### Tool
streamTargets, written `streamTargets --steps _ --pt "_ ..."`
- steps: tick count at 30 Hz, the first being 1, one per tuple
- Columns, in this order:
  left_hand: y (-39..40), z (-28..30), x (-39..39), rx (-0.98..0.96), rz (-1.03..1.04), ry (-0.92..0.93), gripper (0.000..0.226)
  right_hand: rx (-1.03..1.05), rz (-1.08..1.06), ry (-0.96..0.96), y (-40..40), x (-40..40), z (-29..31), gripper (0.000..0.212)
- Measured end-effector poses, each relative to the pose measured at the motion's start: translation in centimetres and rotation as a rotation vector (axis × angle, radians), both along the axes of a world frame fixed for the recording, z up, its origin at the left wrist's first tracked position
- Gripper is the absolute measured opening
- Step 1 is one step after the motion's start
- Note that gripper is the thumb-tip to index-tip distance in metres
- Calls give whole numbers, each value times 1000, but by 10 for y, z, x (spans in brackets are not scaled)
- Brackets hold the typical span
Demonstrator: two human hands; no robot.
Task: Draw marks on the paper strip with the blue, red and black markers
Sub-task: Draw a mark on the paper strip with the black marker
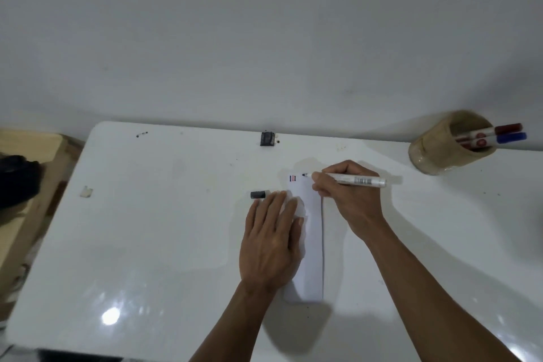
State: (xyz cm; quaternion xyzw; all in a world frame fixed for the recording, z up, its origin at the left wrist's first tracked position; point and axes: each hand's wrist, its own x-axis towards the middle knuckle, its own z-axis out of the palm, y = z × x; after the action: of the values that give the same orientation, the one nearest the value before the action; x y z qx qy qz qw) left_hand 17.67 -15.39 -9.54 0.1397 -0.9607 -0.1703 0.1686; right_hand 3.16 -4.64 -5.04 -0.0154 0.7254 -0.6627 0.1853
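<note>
Barcode-like print on the black marker [357, 181], too blurred to read

home desk corner | white table [176, 214] | bare wall [264, 38] | pen holder [449, 144]

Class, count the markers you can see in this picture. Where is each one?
3. The black marker is in the right hand; the red marker and blue marker stand in the cup. Others may hide inside.

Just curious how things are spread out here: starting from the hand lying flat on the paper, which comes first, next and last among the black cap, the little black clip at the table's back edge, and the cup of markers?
From the left hand:
1. Black cap, on the table just past its fingertips.
2. Black clip, farther back at the table's rear edge.
3. Cup of markers, far off at the back right corner.
</note>
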Motion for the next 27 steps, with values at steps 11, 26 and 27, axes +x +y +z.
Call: streamTargets --steps 11,26,27 --pt "-37 30 1 225 293 -175 40 -167 -104 -43 17 41 56 19" --pt "-77 88 -3 712 184 -145 9 -217 -92 -134 -4 76 109 13" --pt "-78 97 -1 746 190 -97 8 -218 -82 -116 -9 77 114 14"
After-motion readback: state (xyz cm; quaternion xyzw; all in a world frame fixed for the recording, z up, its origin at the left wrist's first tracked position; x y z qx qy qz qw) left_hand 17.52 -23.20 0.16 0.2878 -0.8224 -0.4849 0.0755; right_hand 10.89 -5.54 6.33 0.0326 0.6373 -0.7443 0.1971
